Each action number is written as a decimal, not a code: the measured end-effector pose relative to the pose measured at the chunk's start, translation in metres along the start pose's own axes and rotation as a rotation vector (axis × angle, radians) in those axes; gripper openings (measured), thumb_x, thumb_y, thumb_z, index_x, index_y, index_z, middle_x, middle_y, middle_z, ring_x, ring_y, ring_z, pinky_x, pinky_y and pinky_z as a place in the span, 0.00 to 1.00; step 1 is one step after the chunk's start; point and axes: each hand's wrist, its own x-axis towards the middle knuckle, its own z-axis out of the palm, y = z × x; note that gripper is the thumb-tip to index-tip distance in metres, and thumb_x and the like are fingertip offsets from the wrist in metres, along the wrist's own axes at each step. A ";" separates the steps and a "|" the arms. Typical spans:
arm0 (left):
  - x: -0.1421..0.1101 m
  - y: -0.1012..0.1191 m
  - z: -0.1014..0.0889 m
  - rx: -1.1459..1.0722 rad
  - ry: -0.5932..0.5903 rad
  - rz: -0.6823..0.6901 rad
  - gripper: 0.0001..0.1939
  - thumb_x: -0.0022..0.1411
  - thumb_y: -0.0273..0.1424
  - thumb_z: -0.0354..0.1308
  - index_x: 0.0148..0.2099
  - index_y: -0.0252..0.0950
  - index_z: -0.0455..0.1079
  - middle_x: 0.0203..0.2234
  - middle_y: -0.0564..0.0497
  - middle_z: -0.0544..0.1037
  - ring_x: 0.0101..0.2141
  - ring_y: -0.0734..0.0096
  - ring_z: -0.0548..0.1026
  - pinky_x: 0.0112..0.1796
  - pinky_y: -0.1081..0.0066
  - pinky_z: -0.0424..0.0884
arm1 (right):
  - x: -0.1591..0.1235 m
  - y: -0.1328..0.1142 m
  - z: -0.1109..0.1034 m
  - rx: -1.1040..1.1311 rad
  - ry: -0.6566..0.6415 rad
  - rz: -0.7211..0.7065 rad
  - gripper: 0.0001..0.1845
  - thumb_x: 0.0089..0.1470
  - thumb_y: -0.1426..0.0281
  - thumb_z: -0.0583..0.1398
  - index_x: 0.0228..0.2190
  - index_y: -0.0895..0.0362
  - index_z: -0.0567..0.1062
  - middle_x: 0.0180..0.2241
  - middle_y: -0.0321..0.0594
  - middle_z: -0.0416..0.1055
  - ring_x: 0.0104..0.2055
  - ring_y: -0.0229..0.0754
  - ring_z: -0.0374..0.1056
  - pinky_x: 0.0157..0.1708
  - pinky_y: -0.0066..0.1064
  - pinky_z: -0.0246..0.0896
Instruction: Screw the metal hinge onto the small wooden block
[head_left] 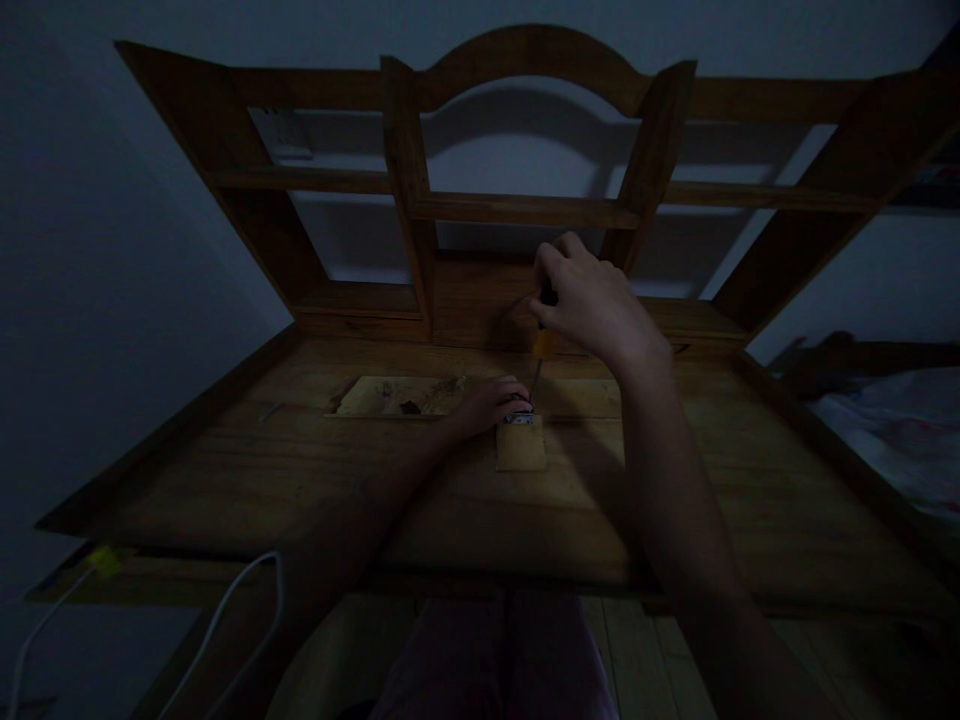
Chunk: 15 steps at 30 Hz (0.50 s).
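Observation:
My right hand (pixel 589 300) is closed round the handle of a screwdriver (pixel 543 345), dark with a yellow lower part. Its thin shaft points down, tip beside a small metal hinge (pixel 519 419). The hinge lies at the far edge of a small square wooden block (pixel 522 447) on the desk. My left hand (pixel 491 402) rests low on the desk, its fingers closed together on the hinge and partly covering it. Whether a screw sits under the tip is too small and dark to tell.
The wooden desk (pixel 420 500) has a shelf unit (pixel 525 210) at its back. A light wooden strip (pixel 397 395) with a dark mark lies left of my left hand. A white cable (pixel 279 590) loops over the front left edge by a yellow piece (pixel 105 561).

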 end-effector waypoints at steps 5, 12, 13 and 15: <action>0.001 0.006 -0.002 0.023 -0.002 -0.034 0.09 0.70 0.34 0.56 0.41 0.35 0.73 0.37 0.49 0.76 0.40 0.68 0.74 0.43 0.68 0.67 | 0.001 0.001 -0.003 0.056 -0.018 -0.050 0.14 0.57 0.68 0.58 0.45 0.56 0.71 0.55 0.50 0.65 0.47 0.54 0.70 0.45 0.46 0.64; 0.002 0.003 0.001 0.000 -0.002 -0.064 0.09 0.70 0.35 0.56 0.41 0.36 0.73 0.37 0.49 0.77 0.40 0.68 0.75 0.44 0.69 0.69 | 0.001 0.002 0.002 -0.001 0.004 0.054 0.20 0.62 0.60 0.57 0.51 0.59 0.70 0.49 0.54 0.70 0.48 0.60 0.70 0.47 0.52 0.63; 0.001 0.001 0.001 0.003 -0.001 -0.066 0.09 0.70 0.35 0.56 0.41 0.36 0.73 0.37 0.49 0.77 0.40 0.68 0.75 0.43 0.69 0.69 | 0.001 0.003 0.003 -0.015 0.003 0.062 0.20 0.63 0.60 0.57 0.51 0.59 0.70 0.49 0.55 0.71 0.48 0.60 0.70 0.47 0.52 0.63; 0.001 0.000 0.001 0.004 0.004 -0.055 0.09 0.70 0.35 0.56 0.41 0.36 0.73 0.37 0.49 0.76 0.41 0.68 0.75 0.43 0.69 0.69 | 0.002 0.004 0.004 -0.021 0.004 0.052 0.18 0.62 0.63 0.58 0.50 0.59 0.70 0.48 0.54 0.71 0.48 0.60 0.70 0.47 0.52 0.63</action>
